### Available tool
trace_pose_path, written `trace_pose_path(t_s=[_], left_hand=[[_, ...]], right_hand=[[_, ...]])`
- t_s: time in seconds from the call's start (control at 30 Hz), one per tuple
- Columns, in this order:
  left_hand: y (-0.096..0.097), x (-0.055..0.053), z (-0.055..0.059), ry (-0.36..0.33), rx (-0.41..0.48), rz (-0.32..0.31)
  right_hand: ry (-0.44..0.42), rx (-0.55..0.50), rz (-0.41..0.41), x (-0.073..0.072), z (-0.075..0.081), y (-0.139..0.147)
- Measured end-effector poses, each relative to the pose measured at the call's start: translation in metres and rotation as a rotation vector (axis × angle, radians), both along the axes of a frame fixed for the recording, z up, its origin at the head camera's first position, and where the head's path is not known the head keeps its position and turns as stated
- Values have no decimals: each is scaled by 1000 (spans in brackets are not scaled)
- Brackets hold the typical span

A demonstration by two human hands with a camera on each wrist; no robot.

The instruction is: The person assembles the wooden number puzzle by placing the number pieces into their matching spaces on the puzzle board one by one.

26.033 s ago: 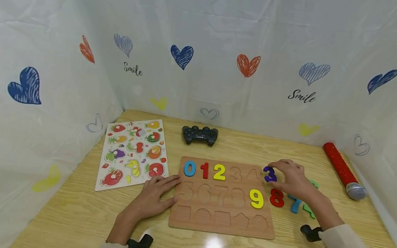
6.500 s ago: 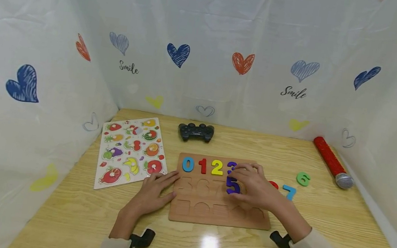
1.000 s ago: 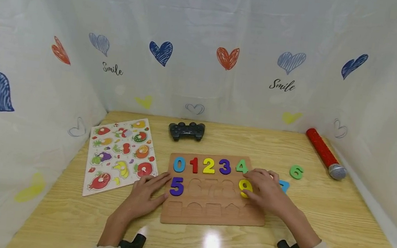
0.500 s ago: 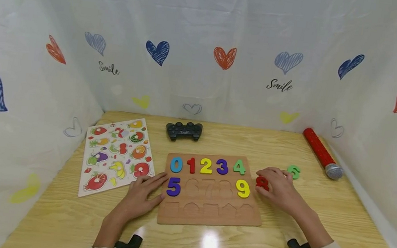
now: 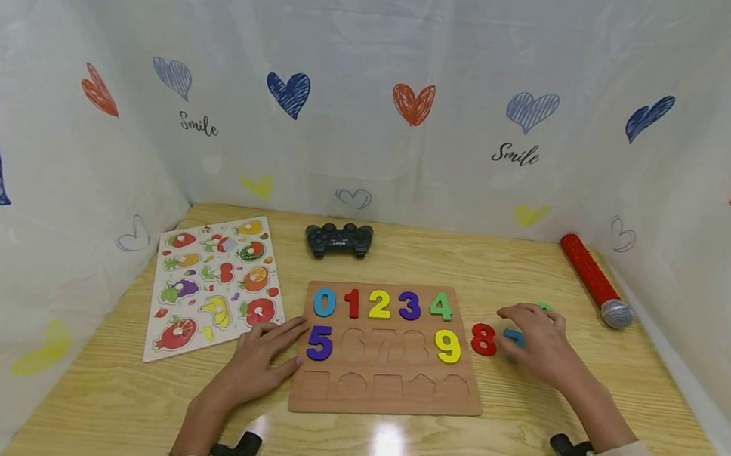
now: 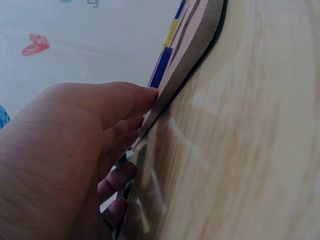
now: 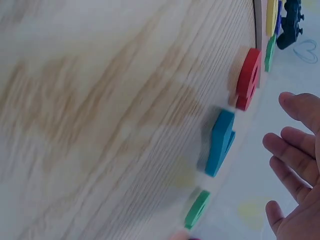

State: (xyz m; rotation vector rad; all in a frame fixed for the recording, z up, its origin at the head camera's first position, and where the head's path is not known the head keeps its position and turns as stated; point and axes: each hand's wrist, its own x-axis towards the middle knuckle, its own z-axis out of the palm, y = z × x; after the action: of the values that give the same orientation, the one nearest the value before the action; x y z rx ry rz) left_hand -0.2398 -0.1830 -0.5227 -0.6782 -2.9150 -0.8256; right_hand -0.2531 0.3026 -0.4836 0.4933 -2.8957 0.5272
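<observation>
One fruit puzzle (image 5: pixel 201 280): lies at a slant on the table (image 5: pixel 324 455), far left, printed with fruit pictures.
Left hand (image 5: pixel 255 367): rests at the left edge of the number board, fingers relaxed and near one another, thumb set apart from them; the left wrist view shows a tip touching the board's side.
Game controller (image 5: pixel 339 240): black, on the table behind the number board.
Number board (image 5: pixel 384 407): wooden, flat on the table between the two hands.
Back row: blue 0 (image 5: pixel 317 302), red 1 (image 5: pixel 353 304), yellow 2 (image 5: pixel 379 306), purple 3 (image 5: pixel 412 307), green 4 (image 5: pixel 443 307).
Middle row: purple 5 (image 5: pixel 320 344) at the left end, yellow 9 (image 5: pixel 448 345) at the right end, cut outlines between.
Front row: cut outlines of plain shapes.
Red 8 (image 5: pixel 485 340): on the table, just beside the board's right edge.
Blue 7 (image 5: pixel 512 337): on the table right of the red 8, partly covered by the right hand in the head view.
Right hand (image 5: pixel 546 345): near the blue 7, thumb and fingers spread, nothing between them.
Green piece (image 7: pixel 197 209): past the blue 7; seen nearly edge-on, probably a digit too.
Microphone (image 5: pixel 595 279): red handle, silver head, far right.
</observation>
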Motion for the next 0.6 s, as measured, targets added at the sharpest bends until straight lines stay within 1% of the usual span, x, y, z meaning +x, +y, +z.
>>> trace_pose_path(t_s=[0.13, 0.37, 0.6], left_hand=[[0, 0, 0, 0, -3, 1], [1, -1, -2, 3, -4, -1], [0, -1, -2, 19, 1, 0]], right_hand=[[4, 5, -17, -1, -2, 10], [-26, -14, -49, -3, -3, 28], [-24, -15, -75, -10, -7, 41]])
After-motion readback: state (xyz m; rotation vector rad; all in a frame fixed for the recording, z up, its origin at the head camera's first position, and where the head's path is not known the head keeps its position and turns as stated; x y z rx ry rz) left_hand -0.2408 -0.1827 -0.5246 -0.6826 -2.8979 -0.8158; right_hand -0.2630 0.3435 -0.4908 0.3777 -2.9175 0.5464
